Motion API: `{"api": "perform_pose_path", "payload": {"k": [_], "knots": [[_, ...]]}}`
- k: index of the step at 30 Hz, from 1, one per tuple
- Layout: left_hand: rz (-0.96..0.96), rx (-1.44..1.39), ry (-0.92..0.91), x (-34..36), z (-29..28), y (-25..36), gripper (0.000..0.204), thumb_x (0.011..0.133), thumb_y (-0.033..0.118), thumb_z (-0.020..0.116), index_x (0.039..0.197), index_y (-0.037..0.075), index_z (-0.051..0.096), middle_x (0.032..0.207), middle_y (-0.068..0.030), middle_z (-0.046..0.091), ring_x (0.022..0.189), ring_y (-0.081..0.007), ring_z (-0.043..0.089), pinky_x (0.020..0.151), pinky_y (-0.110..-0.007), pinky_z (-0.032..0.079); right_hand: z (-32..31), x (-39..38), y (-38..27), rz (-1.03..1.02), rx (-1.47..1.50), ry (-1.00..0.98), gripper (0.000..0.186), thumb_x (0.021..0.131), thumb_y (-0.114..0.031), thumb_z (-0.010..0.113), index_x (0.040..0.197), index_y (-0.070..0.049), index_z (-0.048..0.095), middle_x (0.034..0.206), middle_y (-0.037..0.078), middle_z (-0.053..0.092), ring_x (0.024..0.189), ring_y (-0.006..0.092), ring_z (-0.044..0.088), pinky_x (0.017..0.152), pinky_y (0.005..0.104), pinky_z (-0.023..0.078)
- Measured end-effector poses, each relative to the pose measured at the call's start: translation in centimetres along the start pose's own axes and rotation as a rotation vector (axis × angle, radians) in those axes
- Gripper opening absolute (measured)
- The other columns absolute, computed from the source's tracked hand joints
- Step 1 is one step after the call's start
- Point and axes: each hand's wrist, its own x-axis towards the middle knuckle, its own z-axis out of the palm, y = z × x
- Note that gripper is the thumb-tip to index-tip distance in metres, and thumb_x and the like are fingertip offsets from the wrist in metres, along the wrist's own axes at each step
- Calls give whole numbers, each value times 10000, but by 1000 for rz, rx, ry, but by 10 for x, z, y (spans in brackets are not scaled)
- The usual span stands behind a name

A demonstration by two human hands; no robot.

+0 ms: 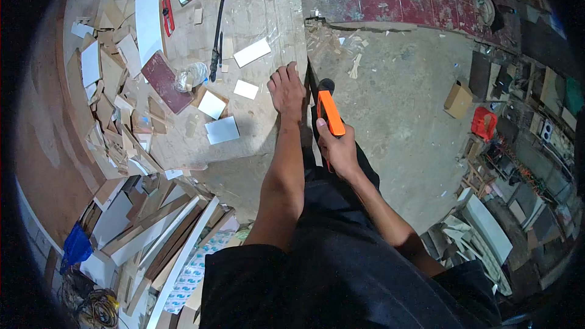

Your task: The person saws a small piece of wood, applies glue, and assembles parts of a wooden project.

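My left hand (pixel 289 91) rests palm down on the right edge of the wooden worktable (pixel 256 125), fingers spread and slightly bent, holding nothing. Closed around an orange-handled tool (pixel 331 113) is my right hand (pixel 339 146), just beyond that edge and over the floor; the tool's working end is hidden, so its exact kind does not show. To the left of my left hand lie small white rectangular boards, among them one piece (pixel 245 89) close by, another (pixel 252 53) farther off, and a nearer one (pixel 222 130).
A dark red board (pixel 161 79), a clear tape roll (pixel 183 80), a red-handled tool (pixel 168 15) and a long black tool (pixel 218 36) lie on the table. Offcuts (pixel 113 79) pile up at left. Boards (pixel 164 237) lean near my left side. A red container (pixel 484 123) stands right.
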Motion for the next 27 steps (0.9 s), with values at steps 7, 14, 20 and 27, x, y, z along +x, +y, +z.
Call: {"api": "perform_pose_path", "payload": {"k": [7,14,20,27], "knots": [[0,-38,-30,1,-1,-5,315,921,232,548,1229,170,542,1042,-44,519,969,-239,499,819,-399,372,-4,14,-36,117,40,-24,351,959,-275,607,703,-43,548,555,-11,491,439,79,429,407,276,329],[-10,38,-90,4,-1,0,416,841,178,587,1253,170,527,1045,-48,510,978,-247,500,819,-399,379,6,41,-12,41,-3,34,332,952,-255,614,711,-41,535,561,-29,468,448,68,419,412,274,332],[-7,69,-24,3,-5,-3,490,762,169,664,1235,177,536,1019,-39,518,948,-234,515,787,-387,386,1,7,7,-16,-72,56,326,951,-227,610,709,-16,552,567,-30,478,485,72,431,448,285,355],[26,107,53,4,2,-3,327,859,197,605,1181,166,563,947,-43,514,879,-230,520,728,-387,389,4,8,10,-41,-75,33,328,950,-222,613,711,-6,552,578,-26,490,512,69,444,472,277,370]]}}
